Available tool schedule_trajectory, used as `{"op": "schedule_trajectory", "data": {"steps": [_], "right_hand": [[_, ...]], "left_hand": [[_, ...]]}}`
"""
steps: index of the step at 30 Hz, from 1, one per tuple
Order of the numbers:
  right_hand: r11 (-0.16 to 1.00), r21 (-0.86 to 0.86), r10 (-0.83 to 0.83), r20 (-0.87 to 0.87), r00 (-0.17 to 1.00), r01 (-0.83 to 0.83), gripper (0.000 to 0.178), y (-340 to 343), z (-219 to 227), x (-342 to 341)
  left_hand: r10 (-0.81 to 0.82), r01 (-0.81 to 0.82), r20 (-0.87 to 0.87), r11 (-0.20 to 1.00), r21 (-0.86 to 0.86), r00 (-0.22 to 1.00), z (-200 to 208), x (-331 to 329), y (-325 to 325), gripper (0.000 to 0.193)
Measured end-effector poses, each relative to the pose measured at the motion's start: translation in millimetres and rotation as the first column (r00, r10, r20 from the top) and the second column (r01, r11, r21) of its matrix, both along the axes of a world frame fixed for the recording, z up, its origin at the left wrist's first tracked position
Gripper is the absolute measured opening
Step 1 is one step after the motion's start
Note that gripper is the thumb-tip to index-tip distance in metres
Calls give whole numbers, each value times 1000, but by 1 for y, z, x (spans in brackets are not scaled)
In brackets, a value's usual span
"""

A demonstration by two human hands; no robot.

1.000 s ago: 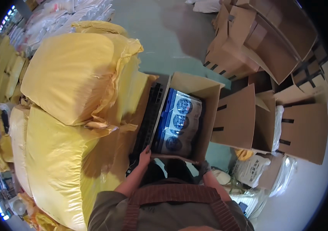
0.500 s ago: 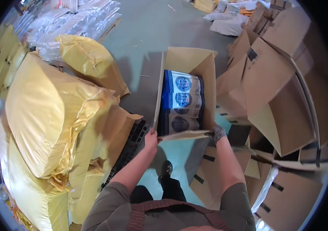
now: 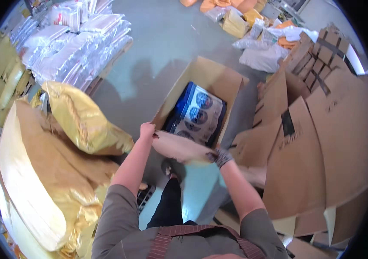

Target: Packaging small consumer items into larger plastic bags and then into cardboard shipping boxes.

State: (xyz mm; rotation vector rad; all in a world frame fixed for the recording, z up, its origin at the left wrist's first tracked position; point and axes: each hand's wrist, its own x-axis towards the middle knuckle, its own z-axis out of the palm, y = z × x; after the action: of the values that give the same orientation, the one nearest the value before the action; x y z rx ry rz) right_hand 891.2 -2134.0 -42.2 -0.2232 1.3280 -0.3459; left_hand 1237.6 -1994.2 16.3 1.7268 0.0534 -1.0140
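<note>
An open cardboard box (image 3: 183,147) stretches out in front of me, its near end slightly raised and turned so that its far end points up and right. Inside lie several blue and white printed bags (image 3: 198,113), overlapping in a row. My left hand (image 3: 147,129), bare, is closed on the box's near left corner. At the near right corner my right hand (image 3: 223,157), in a grey glove, grips the box too. The fingertips of both hands are partly hidden by the cardboard.
Big yellow sacks (image 3: 82,118) are heaped on the left, beyond them a stack of clear plastic-wrapped bundles (image 3: 74,47). Empty cardboard boxes (image 3: 298,164) crowd the right side. White and orange sacks (image 3: 261,58) lie at the far right on the greenish floor (image 3: 162,26).
The box has turned clockwise in view, with both hands still on its near corners. My hands have moved left, the left one also upward. The surroundings have shifted as I walk and turn.
</note>
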Motion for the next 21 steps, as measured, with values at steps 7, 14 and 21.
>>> {"op": "schedule_trajectory", "data": {"steps": [7,14,21], "right_hand": [[730,-508,499,-60,865,-457,21,107,22,145],[778,184,613,-12,790,-601,50,66,107,157],[797,17,573,-334,748,-603,68,-64,82,136]], "left_hand": [[-435,231,553,886,401,711,20,143,-71,25],[-148,-78,697,956,282,702,65,96,-58,93],[-279,186,213,909,373,936,17,6,20,43]]}}
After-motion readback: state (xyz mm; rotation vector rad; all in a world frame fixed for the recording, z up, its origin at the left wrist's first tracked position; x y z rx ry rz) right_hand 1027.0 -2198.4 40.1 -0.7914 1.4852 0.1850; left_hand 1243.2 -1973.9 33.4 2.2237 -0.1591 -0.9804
